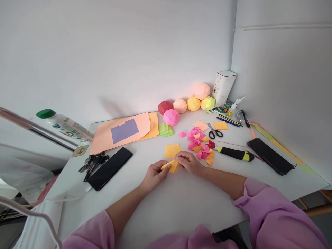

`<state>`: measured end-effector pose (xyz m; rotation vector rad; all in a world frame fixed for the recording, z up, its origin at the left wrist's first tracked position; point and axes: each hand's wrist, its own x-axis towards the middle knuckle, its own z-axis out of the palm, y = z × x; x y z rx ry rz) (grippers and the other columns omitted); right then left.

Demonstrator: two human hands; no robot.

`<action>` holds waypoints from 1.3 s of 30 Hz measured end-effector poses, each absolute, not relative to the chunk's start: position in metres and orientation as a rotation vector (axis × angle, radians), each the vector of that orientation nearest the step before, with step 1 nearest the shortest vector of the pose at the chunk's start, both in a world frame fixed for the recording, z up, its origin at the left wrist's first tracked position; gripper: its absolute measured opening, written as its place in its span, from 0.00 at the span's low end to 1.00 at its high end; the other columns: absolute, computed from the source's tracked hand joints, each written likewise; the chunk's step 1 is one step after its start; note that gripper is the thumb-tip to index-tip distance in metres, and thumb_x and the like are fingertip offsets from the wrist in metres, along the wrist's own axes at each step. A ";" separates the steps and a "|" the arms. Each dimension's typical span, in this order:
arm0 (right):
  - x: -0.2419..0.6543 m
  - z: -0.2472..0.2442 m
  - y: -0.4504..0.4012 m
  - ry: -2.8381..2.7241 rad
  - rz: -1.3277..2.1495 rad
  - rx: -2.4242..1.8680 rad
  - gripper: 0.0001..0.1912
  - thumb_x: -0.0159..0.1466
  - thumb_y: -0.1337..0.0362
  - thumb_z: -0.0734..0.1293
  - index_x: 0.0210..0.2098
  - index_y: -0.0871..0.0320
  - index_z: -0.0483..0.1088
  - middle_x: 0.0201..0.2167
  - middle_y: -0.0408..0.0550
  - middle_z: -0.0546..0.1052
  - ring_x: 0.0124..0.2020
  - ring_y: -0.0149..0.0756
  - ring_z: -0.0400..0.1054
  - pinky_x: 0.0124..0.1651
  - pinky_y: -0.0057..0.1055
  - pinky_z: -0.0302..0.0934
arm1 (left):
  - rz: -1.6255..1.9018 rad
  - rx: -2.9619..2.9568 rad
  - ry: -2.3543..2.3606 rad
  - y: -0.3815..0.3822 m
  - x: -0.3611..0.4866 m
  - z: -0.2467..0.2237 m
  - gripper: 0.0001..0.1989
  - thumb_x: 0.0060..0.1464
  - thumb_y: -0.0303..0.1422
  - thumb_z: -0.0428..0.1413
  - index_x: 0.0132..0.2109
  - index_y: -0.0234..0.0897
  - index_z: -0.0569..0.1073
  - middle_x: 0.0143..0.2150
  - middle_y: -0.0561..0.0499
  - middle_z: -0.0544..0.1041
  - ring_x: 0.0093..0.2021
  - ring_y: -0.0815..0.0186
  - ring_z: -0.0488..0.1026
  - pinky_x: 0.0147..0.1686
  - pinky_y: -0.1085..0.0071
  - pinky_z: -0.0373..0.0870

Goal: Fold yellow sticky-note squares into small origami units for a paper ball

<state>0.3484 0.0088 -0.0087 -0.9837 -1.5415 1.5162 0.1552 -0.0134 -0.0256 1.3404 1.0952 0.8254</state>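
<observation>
Between my two hands is a small piece of folded orange paper, held just above the table. My left hand pinches its left end between thumb and fingers. At its upper right edge, my right hand grips it with closed fingertips. Just behind lies a flat orange paper square. To the right of that spreads a heap of small folded paper pieces, pink, orange and red. Black-handled scissors rest beyond the heap, near an orange paper pad.
Faceted paper balls stand along the back wall. At the left are large peach sheets, keys and a black phone. A black-and-yellow cutter, a dark case and glue bottles lie at the right.
</observation>
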 end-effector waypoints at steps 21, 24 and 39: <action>0.343 -0.017 0.006 -1.796 1.120 -0.959 0.09 0.61 0.62 0.62 0.34 0.61 0.71 0.22 0.42 0.68 0.21 0.26 0.56 0.25 0.25 0.53 | 0.841 1.307 1.175 -0.010 0.160 -0.014 0.21 0.47 0.43 0.60 0.45 0.34 0.73 0.20 0.55 0.73 0.22 0.69 0.70 0.26 0.72 0.67; 0.343 -0.018 0.006 -1.834 1.105 -0.927 0.12 0.61 0.61 0.63 0.39 0.60 0.72 0.29 0.46 0.74 0.24 0.28 0.60 0.27 0.26 0.56 | 0.848 1.307 1.184 -0.011 0.160 -0.013 0.21 0.47 0.43 0.60 0.45 0.35 0.73 0.20 0.55 0.72 0.22 0.69 0.70 0.26 0.72 0.67; 0.343 -0.021 0.006 -1.771 1.210 -0.922 0.15 0.61 0.57 0.64 0.39 0.61 0.76 0.23 0.44 0.72 0.21 0.26 0.57 0.23 0.25 0.51 | 0.971 1.226 1.140 -0.009 0.159 -0.021 0.17 0.45 0.42 0.62 0.39 0.36 0.72 0.20 0.58 0.71 0.21 0.71 0.69 0.27 0.72 0.68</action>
